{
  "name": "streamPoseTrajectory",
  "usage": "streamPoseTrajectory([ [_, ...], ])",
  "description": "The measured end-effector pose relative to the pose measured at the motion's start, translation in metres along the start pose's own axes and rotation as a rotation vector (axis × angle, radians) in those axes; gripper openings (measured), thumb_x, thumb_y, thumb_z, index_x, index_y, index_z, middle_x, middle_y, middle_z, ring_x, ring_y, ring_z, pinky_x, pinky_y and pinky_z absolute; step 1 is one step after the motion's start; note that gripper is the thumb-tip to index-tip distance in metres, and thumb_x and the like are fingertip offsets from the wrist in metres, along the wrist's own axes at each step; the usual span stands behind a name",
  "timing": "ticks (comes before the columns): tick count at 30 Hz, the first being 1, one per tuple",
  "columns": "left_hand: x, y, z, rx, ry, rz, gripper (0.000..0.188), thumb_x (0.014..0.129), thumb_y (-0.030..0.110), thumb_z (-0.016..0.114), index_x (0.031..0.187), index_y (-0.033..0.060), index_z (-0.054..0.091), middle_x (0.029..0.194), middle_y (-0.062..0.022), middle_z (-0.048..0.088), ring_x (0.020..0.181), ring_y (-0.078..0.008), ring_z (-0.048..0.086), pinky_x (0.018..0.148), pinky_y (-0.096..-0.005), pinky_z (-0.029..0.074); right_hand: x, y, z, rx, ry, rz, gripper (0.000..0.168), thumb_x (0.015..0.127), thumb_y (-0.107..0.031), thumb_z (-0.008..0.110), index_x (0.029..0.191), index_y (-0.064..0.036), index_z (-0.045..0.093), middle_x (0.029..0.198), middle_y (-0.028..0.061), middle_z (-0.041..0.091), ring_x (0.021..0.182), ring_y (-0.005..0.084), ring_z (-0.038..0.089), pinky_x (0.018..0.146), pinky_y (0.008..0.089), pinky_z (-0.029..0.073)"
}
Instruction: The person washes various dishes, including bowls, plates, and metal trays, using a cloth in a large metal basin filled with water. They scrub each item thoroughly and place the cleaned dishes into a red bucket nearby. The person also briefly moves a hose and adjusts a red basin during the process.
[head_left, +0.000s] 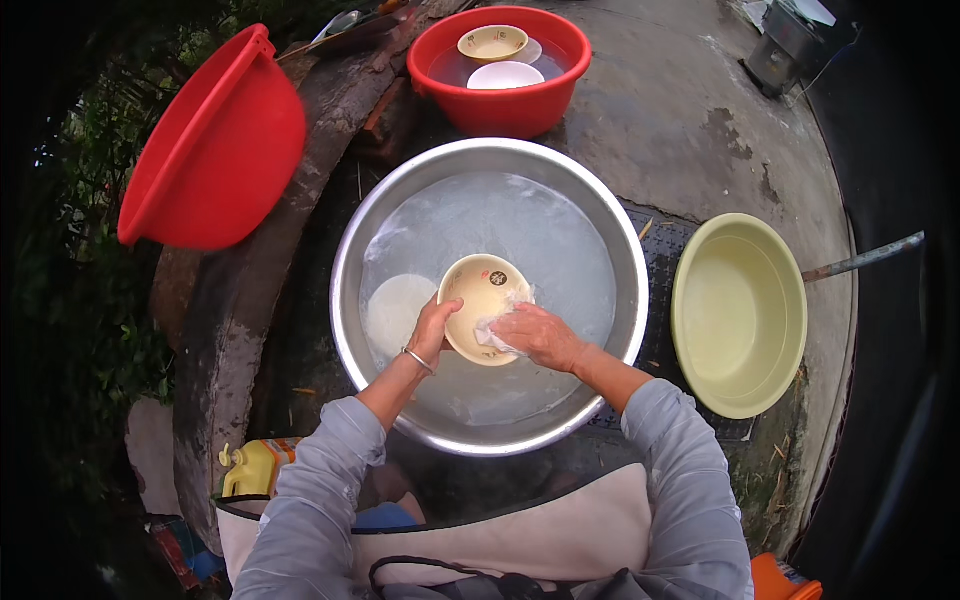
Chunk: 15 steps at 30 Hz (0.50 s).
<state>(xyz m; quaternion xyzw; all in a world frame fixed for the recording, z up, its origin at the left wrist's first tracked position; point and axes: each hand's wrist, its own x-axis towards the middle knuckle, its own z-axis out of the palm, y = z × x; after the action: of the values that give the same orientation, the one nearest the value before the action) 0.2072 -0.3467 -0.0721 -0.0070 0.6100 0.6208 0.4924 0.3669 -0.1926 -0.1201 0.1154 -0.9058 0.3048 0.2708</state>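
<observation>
My left hand grips the left rim of a cream bowl with dark and red printed marks. Its thumb lies over the edge, and the other fingers are mostly hidden. A wet whitish cloth is bunched under my right hand, pressed against the bowl's inner right side. Both hands are above a large round metal basin holding cloudy water. A pale round dish lies in that water, left of the held bowl.
Beyond the basin stands a red tub with water and several bowls. Another red tub leans tilted on the ledge at left. A pale green basin is at right. A yellow jug stands near my left sleeve.
</observation>
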Motion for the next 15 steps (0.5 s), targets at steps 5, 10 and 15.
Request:
streamPoseTrajectory([
  [5,0.023,-0.075,0.025,-0.32,0.389,0.403,0.047,0.088,0.024,0.049,0.128,-0.0021,0.051,0.118,-0.0174,0.061,0.1,-0.026,0.067,0.085,-0.0382,0.055,0.043,-0.062,0.019,0.104,-0.133,0.551,0.044,0.07,-0.003,0.068,0.113,-0.01,0.065,0.104,0.0113,0.069,0.094,0.0291,0.067,0.083,0.0352,0.055],
  [10,-0.001,0.003,-0.017,0.204,-0.151,-0.104,0.062,0.092,0.036,0.052,0.141,-0.0002,0.038,0.131,-0.0193,0.051,0.112,-0.0271,0.062,0.069,-0.0416,0.061,-0.006,-0.004,-0.01,-0.091,-0.133,0.129,0.048,0.071,-0.004,0.072,0.117,-0.015,0.066,0.107,0.0039,0.07,0.097,0.0243,0.066,0.099,0.0445,0.047],
  [15,0.006,0.012,-0.021,0.649,-0.136,0.209,0.074,0.089,0.061,0.057,0.138,0.0063,0.045,0.138,-0.0177,0.046,0.118,-0.0258,0.057,0.088,-0.041,0.054,0.012,0.004,-0.038,0.542,-0.432,0.51,0.026,0.076,-0.011,0.077,0.102,-0.01,0.071,0.092,0.0031,0.071,0.087,0.0124,0.063,0.085,0.0314,0.048],
])
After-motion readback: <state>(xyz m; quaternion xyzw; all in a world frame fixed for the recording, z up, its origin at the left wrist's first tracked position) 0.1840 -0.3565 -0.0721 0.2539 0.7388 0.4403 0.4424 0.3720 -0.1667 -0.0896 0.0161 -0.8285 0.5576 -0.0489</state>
